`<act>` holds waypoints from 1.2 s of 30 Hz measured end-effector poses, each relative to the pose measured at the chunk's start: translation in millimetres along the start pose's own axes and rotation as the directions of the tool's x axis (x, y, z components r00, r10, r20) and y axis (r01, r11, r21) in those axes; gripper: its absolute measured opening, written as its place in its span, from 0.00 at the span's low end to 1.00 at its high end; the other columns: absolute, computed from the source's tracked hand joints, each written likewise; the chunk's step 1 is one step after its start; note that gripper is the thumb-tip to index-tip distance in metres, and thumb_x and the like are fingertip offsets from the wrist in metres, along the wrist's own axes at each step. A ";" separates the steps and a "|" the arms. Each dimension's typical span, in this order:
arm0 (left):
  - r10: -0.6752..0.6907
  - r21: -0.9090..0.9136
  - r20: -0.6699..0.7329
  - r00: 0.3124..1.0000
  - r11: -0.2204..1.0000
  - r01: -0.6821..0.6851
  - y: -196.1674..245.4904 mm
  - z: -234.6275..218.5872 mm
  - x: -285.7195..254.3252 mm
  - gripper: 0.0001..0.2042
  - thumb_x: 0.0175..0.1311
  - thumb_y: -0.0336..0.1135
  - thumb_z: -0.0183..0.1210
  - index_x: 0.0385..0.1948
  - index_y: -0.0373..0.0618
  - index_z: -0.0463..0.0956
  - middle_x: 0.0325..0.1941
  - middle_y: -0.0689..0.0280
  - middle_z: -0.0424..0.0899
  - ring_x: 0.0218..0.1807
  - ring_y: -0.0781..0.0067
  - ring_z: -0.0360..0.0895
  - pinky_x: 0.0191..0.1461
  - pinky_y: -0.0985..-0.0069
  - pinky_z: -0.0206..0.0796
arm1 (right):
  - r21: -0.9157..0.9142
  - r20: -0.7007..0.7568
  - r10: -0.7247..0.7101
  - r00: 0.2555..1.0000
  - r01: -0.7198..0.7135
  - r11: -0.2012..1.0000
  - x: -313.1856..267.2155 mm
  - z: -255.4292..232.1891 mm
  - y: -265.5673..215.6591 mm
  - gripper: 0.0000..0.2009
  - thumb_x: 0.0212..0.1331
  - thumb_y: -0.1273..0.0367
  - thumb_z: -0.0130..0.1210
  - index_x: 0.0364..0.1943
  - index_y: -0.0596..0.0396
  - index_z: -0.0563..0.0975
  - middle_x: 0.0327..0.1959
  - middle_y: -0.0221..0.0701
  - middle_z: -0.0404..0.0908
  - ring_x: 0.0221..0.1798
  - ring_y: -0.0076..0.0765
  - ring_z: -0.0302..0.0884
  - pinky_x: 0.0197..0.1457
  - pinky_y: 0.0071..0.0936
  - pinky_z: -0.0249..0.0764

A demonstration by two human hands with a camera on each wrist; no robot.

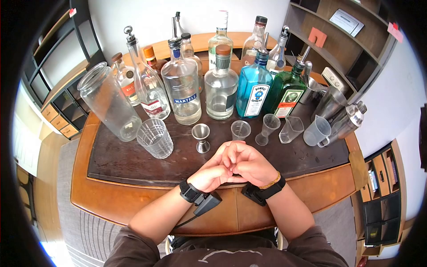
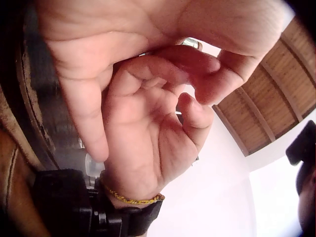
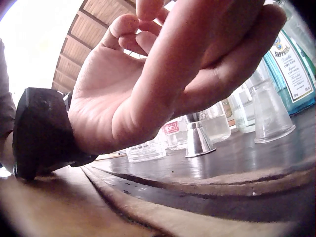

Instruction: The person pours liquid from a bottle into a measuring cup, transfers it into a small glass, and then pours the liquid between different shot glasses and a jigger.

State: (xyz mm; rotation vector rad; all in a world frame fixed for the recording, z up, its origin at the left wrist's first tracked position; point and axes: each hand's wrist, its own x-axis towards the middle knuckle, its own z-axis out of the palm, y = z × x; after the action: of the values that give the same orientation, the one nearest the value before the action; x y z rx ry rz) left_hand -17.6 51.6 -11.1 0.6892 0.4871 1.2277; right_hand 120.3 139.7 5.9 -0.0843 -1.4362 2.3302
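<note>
Both hands meet above the front edge of the dark tabletop [image 1: 120,164]. My left hand [image 1: 210,176] holds nothing, and its fingers reach across toward the other palm. Against it rests my right hand [image 1: 257,168], fingers loosely bent over the left fingers and nothing in its grasp. In the left wrist view the right palm [image 2: 136,123] faces the camera, with the left fingers overlapping it. Just beyond the hands stand a steel jigger [image 1: 202,138] and a small clear measuring cup [image 1: 240,129], the latter partly hidden behind the fingers.
A cut-glass tumbler [image 1: 155,139] and tall glass jar [image 1: 109,102] stand left. Several bottles line the back, including a blue gin bottle [image 1: 254,91] and a green bottle [image 1: 284,91]. Right are a plastic hourglass jigger [image 1: 268,129], beaker [image 1: 291,130], jug [image 1: 317,132] and steel shaker [image 1: 349,121].
</note>
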 end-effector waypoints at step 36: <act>0.650 0.829 -0.497 0.575 0.551 0.093 85.5 -83.7 -93.6 0.49 0.40 0.25 0.75 0.66 0.40 0.49 0.62 0.50 0.68 0.63 0.60 0.68 0.62 0.65 0.65 | 0.003 0.057 0.012 0.998 -0.012 1.000 -6.5 5.1 -5.6 0.10 0.49 0.85 0.45 0.30 0.53 0.68 0.36 0.32 0.76 0.41 0.30 0.77 0.48 0.26 0.73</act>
State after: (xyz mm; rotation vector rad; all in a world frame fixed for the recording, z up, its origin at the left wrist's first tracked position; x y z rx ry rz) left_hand -158.5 -5.1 -11.8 1.0066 1.8416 1.6455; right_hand 126.7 135.1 12.2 -0.0255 -1.4620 2.3624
